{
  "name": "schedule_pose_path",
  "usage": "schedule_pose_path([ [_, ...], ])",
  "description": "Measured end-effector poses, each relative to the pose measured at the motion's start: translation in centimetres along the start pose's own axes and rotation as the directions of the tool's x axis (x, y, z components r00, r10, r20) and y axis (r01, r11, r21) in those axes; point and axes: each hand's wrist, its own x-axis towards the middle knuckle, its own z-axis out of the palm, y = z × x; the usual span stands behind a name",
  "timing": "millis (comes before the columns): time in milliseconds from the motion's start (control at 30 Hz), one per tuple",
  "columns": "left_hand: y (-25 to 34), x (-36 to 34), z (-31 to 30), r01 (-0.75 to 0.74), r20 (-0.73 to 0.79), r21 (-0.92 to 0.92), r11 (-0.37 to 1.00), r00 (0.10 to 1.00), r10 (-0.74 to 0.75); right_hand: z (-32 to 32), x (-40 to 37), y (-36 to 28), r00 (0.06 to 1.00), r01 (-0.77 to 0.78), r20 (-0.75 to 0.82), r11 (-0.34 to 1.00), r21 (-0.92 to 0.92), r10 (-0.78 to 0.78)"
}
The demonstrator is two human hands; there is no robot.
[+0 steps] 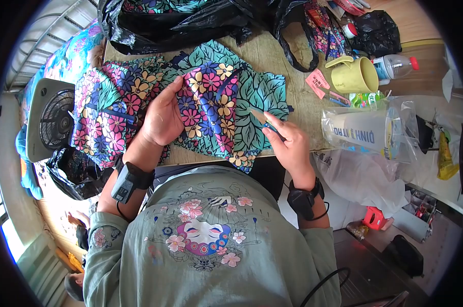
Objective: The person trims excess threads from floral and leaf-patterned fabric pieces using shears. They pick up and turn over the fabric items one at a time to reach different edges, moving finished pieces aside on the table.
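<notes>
My left hand (164, 115) is closed on the edge of a piece of floral fabric (211, 105), pink, yellow and blue on teal, with its thumb and fingertips at the cloth. A dark blue strip runs along that piece. In my right hand (293, 146) is a small pair of thread snips (265, 122) with a pointed metal tip and dark blue handle; the fingers partly cover it. The snips' tip lies over teal leaf-print fabric (265, 92), just right of the floral piece. A heap of matching floral fabric (106, 110) rests by my left forearm.
Black plastic bags (190, 30) of fabric lie along the table's far side. To the right are a yellow mug (357, 75), a clear bottle (395, 66) and a large plastic cup (357, 128) in a clear bag. A fan (55, 120) stands at the left edge.
</notes>
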Motion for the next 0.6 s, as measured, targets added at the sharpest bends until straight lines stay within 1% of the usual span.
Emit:
schedule_pose_path([
  [100,-0.03,0.04,0.01,0.005,-0.019,0.004,1.000,1.000,-0.005,-0.24,-0.13,0.11,1.000,-0.018,0.011,1.000,-0.025,0.018],
  [233,-0.06,0.05,-0.18,-0.001,0.027,-0.030,1.000,1.000,0.002,-0.21,-0.16,0.04,1.000,-0.021,0.019,0.999,-0.042,0.022],
  [467,-0.09,0.04,0.06,-0.013,-0.043,0.006,1.000,0.999,0.013,0.24,0.09,0.12,1.000,0.019,-0.008,0.999,-0.033,-0.020],
  [600,-0.11,0.03,0.11,-0.016,-0.036,0.020,1.000,0.999,0.017,0.32,0.16,0.12,0.999,0.027,-0.016,0.998,-0.058,-0.028],
])
